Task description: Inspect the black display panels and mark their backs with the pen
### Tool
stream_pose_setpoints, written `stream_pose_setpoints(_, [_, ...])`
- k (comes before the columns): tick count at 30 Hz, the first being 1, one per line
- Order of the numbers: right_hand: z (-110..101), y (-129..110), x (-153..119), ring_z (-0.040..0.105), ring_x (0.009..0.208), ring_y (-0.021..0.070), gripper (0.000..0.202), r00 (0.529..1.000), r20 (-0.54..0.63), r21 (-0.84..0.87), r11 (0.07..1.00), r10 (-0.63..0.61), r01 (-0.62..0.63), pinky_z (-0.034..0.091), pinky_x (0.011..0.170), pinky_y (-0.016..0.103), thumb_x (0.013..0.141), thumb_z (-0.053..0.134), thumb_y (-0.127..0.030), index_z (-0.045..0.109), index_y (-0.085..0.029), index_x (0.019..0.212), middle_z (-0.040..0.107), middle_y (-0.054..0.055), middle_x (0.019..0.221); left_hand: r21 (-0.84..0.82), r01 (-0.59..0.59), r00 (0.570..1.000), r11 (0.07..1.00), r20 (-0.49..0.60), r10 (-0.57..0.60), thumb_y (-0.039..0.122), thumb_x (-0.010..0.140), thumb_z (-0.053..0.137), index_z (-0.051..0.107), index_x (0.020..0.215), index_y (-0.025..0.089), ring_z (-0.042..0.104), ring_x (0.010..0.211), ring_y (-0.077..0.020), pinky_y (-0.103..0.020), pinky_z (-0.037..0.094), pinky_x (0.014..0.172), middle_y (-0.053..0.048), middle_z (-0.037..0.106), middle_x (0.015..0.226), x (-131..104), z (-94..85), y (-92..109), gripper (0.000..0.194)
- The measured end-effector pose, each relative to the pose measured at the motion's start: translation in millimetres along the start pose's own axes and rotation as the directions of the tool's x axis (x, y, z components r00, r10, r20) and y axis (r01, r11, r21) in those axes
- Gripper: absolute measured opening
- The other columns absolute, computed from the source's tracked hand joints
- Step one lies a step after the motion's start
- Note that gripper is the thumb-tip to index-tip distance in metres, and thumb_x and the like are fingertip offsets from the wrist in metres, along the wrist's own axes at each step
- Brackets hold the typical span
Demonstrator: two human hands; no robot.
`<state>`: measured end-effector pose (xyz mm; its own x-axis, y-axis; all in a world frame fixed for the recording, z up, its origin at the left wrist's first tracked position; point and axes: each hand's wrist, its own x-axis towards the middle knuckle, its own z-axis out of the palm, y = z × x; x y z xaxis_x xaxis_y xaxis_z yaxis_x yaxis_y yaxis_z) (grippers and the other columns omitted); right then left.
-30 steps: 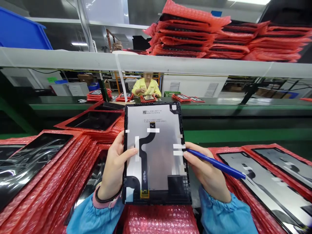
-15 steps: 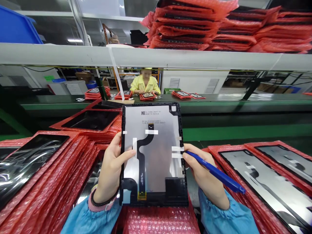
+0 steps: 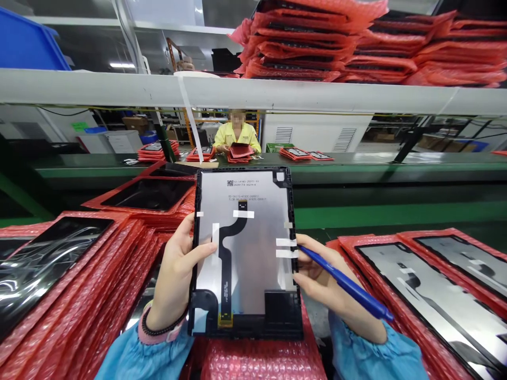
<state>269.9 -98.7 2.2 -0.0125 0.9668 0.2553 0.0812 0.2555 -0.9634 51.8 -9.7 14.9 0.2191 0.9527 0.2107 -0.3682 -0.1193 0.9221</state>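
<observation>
A tablet display panel, its silvery back towards me, is held up in front of me. A black ribbon cable runs down it, with white tape strips across the cable and along the right edge. My left hand grips the panel's left side, thumb on the back beside a tape strip. At the right edge my right hand touches the frame with its fingertips. It also holds a slim blue pen-shaped tool, whose tip points at the panel's right edge. Beneath the panel lies red bubble wrap.
Stacked panels in red bubble wrap rise on my left. More panels lie on red wrap at my right. Overhead, a white shelf bears wrapped stacks and a blue bin. A person in yellow sits across.
The panel has shifted slightly left. My right thumb has moved down along its edge, and the fingers have spread a little. The person opposite has lifted a red-wrapped item.
</observation>
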Motion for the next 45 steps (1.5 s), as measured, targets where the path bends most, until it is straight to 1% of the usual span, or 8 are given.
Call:
stream_pose_setpoints(11, [8, 6, 7, 0.041, 0.047, 0.0032, 0.035, 0.992, -0.063, -0.278, 0.952, 0.112, -0.126, 0.038, 0.042, 0.012, 0.065, 0.064, -0.01, 0.045, -0.024, 0.09, 0.04, -0.009, 0.07, 0.018, 0.039, 0.999, 0.999, 0.01, -0.04, 0.011, 0.07, 0.072, 0.055, 0.123, 0.024, 0.068, 0.062, -0.0145, -0.021, 0.053, 0.054, -0.001, 0.074, 0.094, -2, -5.7, 1, 0.058])
stream_pose_setpoints(17, [11, -3, 7, 0.063, 0.071, 0.013, 0.026, 0.989, -0.09, -0.21, 0.969, 0.115, -0.132, 0.049, 0.058, 0.02, 0.078, 0.068, -0.028, 0.053, -0.024, 0.1, 0.062, -0.001, 0.085, 0.008, 0.012, 0.999, 1.0, 0.033, -0.012, 0.01, 0.072, 0.069, 0.055, 0.123, 0.024, 0.071, 0.075, -0.0164, -0.021, 0.055, 0.064, -0.002, 0.073, 0.098, 0, -5.0, -1, 0.055])
stream_pose_setpoints(22, [7, -2, 6, 0.049, 0.058, 0.0122, 0.022, 0.982, -0.189, -0.285, 0.955, 0.024, -0.079, 0.038, 0.054, 0.023, 0.091, 0.055, -0.042, 0.058, -0.021, 0.083, 0.051, -0.005, 0.062, 0.042, 0.007, 0.999, 0.999, 0.047, -0.009, 0.014, 0.071, 0.072, 0.057, 0.122, 0.023, 0.067, 0.063, -0.0139, -0.022, 0.054, 0.06, 0.0, 0.072, 0.089, 0, -4.3, -5, 0.054])
stream_pose_setpoints(33, [1, 15, 16, 0.06, 0.066, 0.0174, 0.033, 0.926, -0.375, -0.333, 0.939, -0.05, -0.085, 0.045, 0.059, 0.027, 0.087, 0.061, -0.05, 0.062, -0.02, 0.075, 0.064, 0.0, 0.07, 0.258, -0.169, 0.986, 0.951, 0.054, 0.161, 0.024, 0.073, 0.074, 0.071, 0.089, 0.017, 0.06, 0.056, -0.0139, -0.023, 0.051, 0.055, 0.001, 0.065, 0.064, -5, -1.0, -8, 0.018])
stream_pose_setpoints(36, [-2, 14, 19, 0.068, 0.098, 0.0236, 0.034, 0.898, -0.439, -0.103, 0.995, -0.036, -0.01, 0.052, 0.088, 0.034, 0.081, 0.072, -0.045, 0.066, -0.024, 0.108, 0.073, 0.005, 0.105, 0.475, -0.425, 0.896, 0.771, 0.101, 0.432, 0.016, 0.076, 0.07, 0.074, 0.084, 0.019, 0.06, 0.048, -0.0125, -0.022, 0.052, 0.052, 0.002, 0.067, 0.058, -7, 0.4, -13, 0.01])
stream_pose_setpoints(39, [1, 13, 17, 0.063, 0.116, 0.0271, 0.055, 0.956, -0.292, 0.237, 0.969, 0.002, 0.071, 0.05, 0.097, 0.044, 0.078, 0.07, -0.057, 0.059, -0.031, 0.126, 0.064, 0.009, 0.13, 0.51, -0.702, 0.702, 0.497, 0.379, 0.603, 0.004, 0.079, 0.063, 0.073, 0.111, 0.022, 0.074, 0.071, -0.0184, -0.026, 0.06, 0.073, -0.004, 0.078, 0.087, -4, -1.5, -25, 0.039])
stream_pose_setpoints(42, [4, 14, 11, 0.064, 0.113, 0.0327, 0.075, 0.994, -0.11, 0.387, 0.922, 0.029, 0.016, 0.054, 0.087, 0.05, 0.068, 0.05, -0.086, 0.069, -0.027, 0.11, 0.072, 0.013, 0.115, 0.376, -0.869, 0.495, 0.323, 0.641, 0.587, 0.0, 0.081, 0.057, 0.059, 0.133, 0.026, 0.064, 0.115, -0.0254, -0.038, 0.05, 0.103, -0.008, 0.069, 0.122, 5, -6.7, -34, 0.058])
stream_pose_setpoints(45, [4, 16, 5, 0.068, 0.104, 0.0338, 0.071, 0.982, -0.171, 0.297, 0.955, 0.079, -0.025, 0.055, 0.083, 0.048, 0.066, 0.05, -0.087, 0.074, -0.025, 0.091, 0.077, 0.013, 0.089, 0.369, -0.92, 0.383, 0.136, 0.765, 0.517, 0.004, 0.085, 0.052, 0.054, 0.137, 0.026, 0.053, 0.128, -0.0269, -0.046, 0.041, 0.11, -0.01, 0.064, 0.129, 12, -10.6, -36, 0.056])
